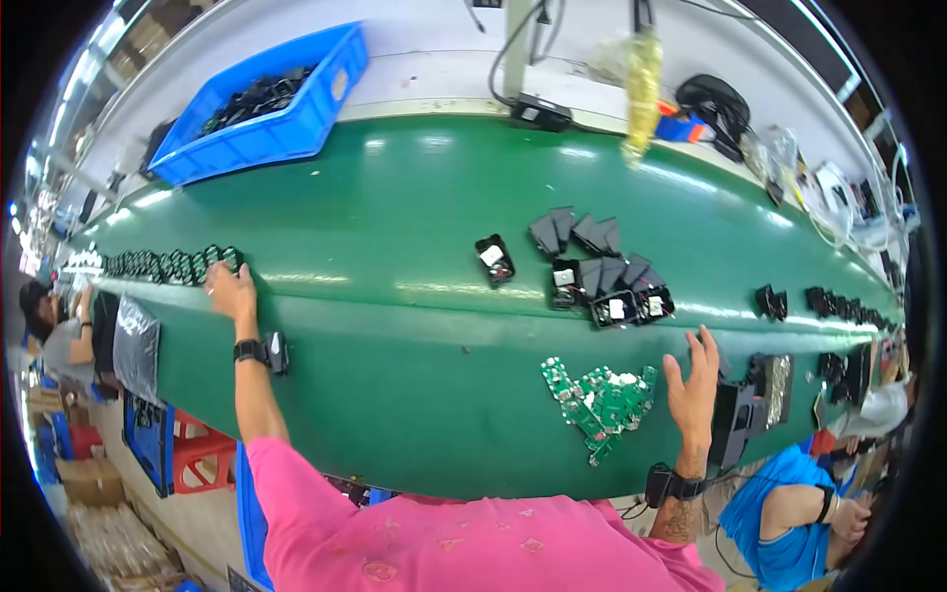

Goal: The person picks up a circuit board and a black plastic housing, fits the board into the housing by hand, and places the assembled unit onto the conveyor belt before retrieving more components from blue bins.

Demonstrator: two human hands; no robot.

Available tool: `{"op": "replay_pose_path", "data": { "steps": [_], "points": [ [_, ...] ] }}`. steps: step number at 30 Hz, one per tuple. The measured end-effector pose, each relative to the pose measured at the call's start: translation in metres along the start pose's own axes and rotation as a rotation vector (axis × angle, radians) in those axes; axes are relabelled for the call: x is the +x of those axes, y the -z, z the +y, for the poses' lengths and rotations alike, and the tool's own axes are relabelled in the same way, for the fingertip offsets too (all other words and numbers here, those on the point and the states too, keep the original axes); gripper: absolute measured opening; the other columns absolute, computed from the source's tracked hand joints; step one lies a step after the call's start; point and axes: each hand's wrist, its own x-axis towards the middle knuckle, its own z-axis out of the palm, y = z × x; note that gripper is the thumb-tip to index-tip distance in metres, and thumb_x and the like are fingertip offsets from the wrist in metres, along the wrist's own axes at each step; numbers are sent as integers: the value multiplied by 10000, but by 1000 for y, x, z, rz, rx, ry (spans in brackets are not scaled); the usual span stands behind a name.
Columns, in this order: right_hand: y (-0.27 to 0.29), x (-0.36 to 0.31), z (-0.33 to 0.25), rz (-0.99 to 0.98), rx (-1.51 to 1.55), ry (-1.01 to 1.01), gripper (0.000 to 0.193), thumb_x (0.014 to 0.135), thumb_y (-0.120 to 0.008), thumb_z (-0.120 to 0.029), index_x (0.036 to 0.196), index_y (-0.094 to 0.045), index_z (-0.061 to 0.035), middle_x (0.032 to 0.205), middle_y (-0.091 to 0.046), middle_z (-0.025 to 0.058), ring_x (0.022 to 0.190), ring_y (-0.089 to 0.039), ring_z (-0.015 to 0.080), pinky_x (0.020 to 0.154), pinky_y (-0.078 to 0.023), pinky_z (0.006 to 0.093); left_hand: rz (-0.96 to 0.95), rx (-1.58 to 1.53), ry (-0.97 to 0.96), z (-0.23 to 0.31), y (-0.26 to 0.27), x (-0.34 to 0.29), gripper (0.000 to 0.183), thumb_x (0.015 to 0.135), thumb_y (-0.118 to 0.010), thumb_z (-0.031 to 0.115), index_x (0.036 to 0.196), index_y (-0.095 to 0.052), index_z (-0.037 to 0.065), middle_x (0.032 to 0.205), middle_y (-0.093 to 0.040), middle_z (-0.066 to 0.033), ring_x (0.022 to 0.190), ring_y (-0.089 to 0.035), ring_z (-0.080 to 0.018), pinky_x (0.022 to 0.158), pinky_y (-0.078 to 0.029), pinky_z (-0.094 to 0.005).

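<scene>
At the left, my left hand (231, 291) reaches to the near end of a long row of black casings (178, 266) with green boards in them. Its fingers close around the last black casing (232, 256), partly covering it. My right hand (692, 390) is raised over the bench with fingers spread and nothing in it. Just left of that hand lies a loose heap of green circuit boards (607, 403). Beyond the heap is a group of open black casings and dark covers (604, 266), some with white labels and red wires. One labelled casing (494, 259) lies apart.
A blue crate (247, 138) of black parts stands at the back left. More black casings (843, 308) line the right side. Dark boxes (740, 409) sit beside my right wrist. A silvery bag (135, 345) rests at the left edge. Other people sit at both ends.
</scene>
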Motion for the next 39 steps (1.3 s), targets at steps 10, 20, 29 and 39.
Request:
{"op": "replay_pose_path", "data": {
  "steps": [10, 20, 29, 39],
  "points": [
    [2, -4, -61, -8, 165, 135, 538, 883, -693, -157, 1369, -515, -12, 1493, -409, 182, 1375, -389, 377, 1138, -326, 467, -485, -658, -786, 291, 113, -164, 1040, 668, -851, 480, 1482, -365, 53, 1455, -462, -202, 1378, -387, -395, 1162, -272, -494],
    [-10, -2, -31, -3, 245, 118, 666, 874, -723, -246, 1426, -446, 4, 1440, -458, 244, 1347, -425, 403, 1119, -349, 465, -644, -1141, -450, 323, 112, -184, 686, 734, -830, 234, 1296, -503, 15, 1136, -638, -151, 1010, -642, -260, 944, -489, -342],
    [-50, 147, -94, -193, 107, 187, 696, 876, -701, -386, 1413, -467, -11, 1323, -563, 264, 1247, -517, 410, 1053, -418, 495, -639, -1626, -58, 412, 85, -190, 604, 846, -795, 239, 1273, -448, -11, 1070, -587, -78, 963, -577, -140, 867, -500, -313],
    [-114, 210, -106, -308, 25, 420, 554, 749, -769, -347, 1195, -651, -40, 1181, -633, 254, 1104, -585, 429, 966, -484, 485, -667, -1642, 212, 460, 106, -192, 624, 796, -827, 289, 1211, -474, -16, 1083, -564, -88, 953, -559, -159, 858, -487, -313]
  ]
}}
